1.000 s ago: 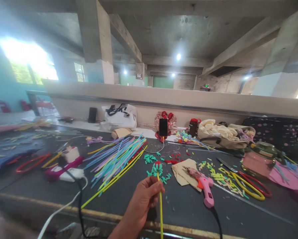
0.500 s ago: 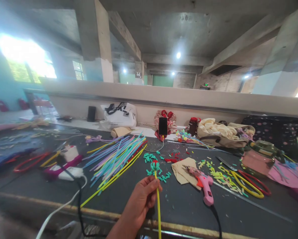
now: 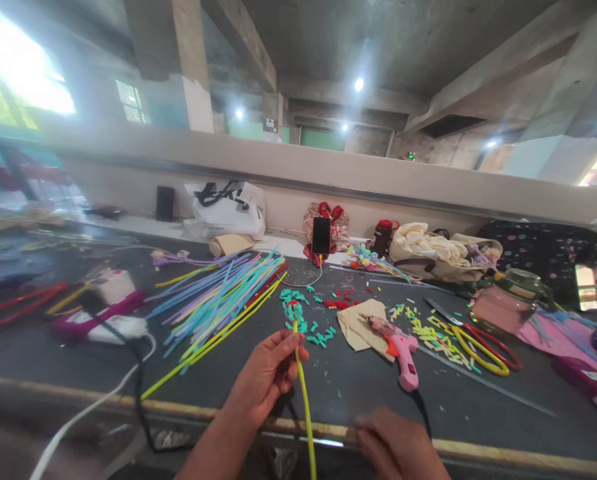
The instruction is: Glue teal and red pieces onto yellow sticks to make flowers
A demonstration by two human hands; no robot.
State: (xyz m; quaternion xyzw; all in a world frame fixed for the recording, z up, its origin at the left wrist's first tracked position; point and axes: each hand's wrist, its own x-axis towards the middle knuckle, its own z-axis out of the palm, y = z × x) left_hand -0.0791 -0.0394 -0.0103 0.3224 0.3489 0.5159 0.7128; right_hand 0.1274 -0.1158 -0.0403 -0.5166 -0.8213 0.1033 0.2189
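My left hand point(image 3: 271, 367) pinches a yellow pipe cleaner point(image 3: 306, 407) between thumb and fingers, over the front of the table. At the top of that stem sits a small flower head point(image 3: 294, 312) in green with a red centre. The stem's lower end hangs down past the table edge. My right hand point(image 3: 393, 437) is low at the front edge, smeared by motion, so its fingers cannot be made out. Beyond it lies a pink glue gun point(image 3: 406, 360), its nozzle end over a beige cloth or paper piece point(image 3: 363, 320).
Cut green pieces point(image 3: 321, 337) and yellow-green pieces point(image 3: 433, 337) lie scattered. A bundle of pipe cleaners point(image 3: 223, 307) spreads at left. Scissors point(image 3: 478, 343) and a jar point(image 3: 503, 303) stand right. A phone point(image 3: 321, 235) leans at the back. A white cable point(image 3: 98, 407) crosses the front edge.
My right hand has come into view at the lower right. My left hand, with the pipe cleaner flower, sits slightly further left and higher in view. The camera view has shifted.
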